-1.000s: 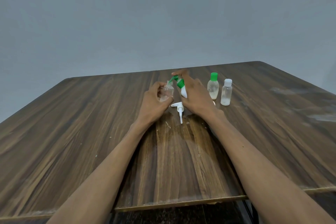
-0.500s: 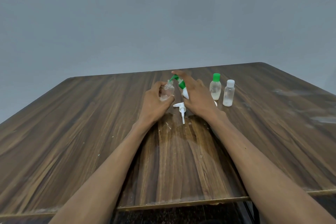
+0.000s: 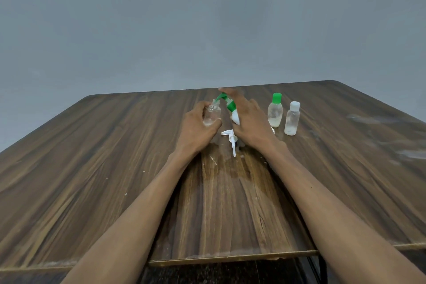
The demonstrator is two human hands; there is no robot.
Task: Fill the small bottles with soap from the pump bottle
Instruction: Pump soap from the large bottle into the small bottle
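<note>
Two hands work together: left hand [image 3: 198, 127] grips the open small bottle [image 3: 212, 115] upright on the table [image 3: 92, 168], right hand [image 3: 250, 122] presses the pump bottle [image 3: 231, 110], spout tilted over its mouth.

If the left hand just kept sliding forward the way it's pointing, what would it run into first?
Probably nothing on the table. The left hand, gripping the small clear bottle, points toward the far edge of the table, and only bare wood shows ahead. The pump bottle sits just to its right; depth is hard to judge.

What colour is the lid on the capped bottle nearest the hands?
Green lid, seen in the head view.
</note>
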